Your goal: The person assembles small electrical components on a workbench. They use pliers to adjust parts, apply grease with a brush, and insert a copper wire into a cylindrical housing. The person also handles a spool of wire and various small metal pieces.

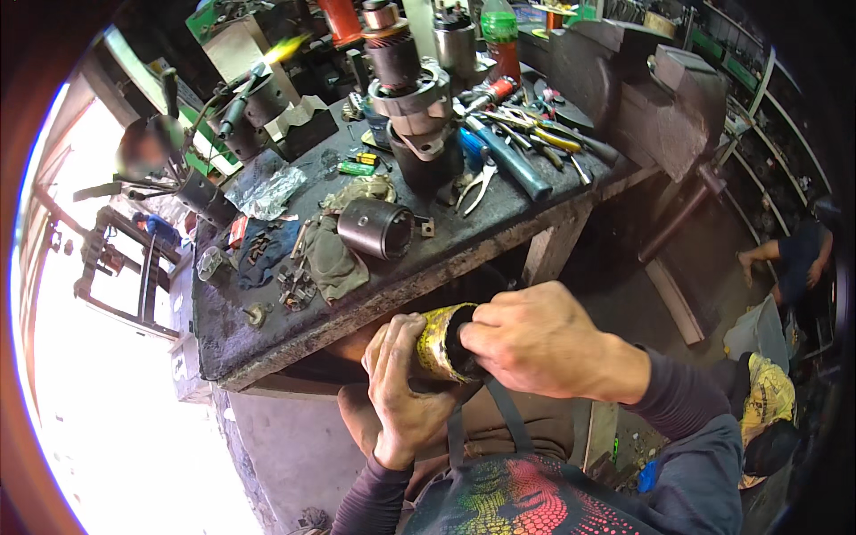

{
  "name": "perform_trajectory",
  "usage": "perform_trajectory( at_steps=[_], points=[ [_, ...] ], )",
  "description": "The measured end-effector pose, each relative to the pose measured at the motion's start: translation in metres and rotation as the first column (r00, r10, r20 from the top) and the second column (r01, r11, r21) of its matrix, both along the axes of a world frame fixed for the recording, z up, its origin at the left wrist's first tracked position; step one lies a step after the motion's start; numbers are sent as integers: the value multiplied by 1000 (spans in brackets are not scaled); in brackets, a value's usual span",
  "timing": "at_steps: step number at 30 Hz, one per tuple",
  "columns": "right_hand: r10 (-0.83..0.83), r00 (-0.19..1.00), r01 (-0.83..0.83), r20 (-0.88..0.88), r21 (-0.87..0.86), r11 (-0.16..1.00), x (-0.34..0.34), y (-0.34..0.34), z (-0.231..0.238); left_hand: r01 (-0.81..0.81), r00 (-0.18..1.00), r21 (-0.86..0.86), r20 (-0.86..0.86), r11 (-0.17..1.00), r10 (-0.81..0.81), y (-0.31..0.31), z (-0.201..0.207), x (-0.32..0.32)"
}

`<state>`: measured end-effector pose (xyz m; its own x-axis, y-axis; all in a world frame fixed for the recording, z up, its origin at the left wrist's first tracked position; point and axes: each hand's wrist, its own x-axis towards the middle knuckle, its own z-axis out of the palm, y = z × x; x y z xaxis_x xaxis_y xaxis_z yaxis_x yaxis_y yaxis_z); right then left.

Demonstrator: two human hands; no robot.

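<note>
In front of the bench's near edge, my left hand (397,366) is wrapped round a worn yellow can (435,343), tilted with its dark open mouth to the right. My right hand (539,343) is at that mouth, its fingers closed and partly inside the rim. What those fingers hold, if anything, is hidden, as is the inside of the can. Just beyond the can, on the bench, a dark metal cylinder (374,227) lies against a grey-green cloth (332,259). Small metal parts (296,287) are gathered beside the cloth.
The blackened bench (428,259) carries a stacked motor assembly (410,98), a blue tube (508,156), pliers (479,187) and a green-capped bottle (501,40). A large vise (655,98) stands at the right. Two other people (794,259), (767,401) are low at the right.
</note>
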<state>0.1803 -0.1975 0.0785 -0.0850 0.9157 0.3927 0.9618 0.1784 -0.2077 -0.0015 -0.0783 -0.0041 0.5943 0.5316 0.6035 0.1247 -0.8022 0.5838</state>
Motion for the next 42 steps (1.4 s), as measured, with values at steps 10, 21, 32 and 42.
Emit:
perform_trajectory(
  at_steps=[10,21,32,42],
  points=[
    [-46,952,12,-303,-114,993,-17,33,-30,-13,999,-36,-33,999,12,18,-20,-21],
    [-301,339,225,-891,-234,946,12,11,-8,-51,999,15,-8,999,51,47,-3,-30],
    [-13,-167,331,-986,-69,941,44,27,-61,-361,911,-193,139,912,389,243,81,18],
    [-155,122,501,-980,-73,862,48,62,-85,-255,956,-10,149,967,253,297,55,69]
  ],
)
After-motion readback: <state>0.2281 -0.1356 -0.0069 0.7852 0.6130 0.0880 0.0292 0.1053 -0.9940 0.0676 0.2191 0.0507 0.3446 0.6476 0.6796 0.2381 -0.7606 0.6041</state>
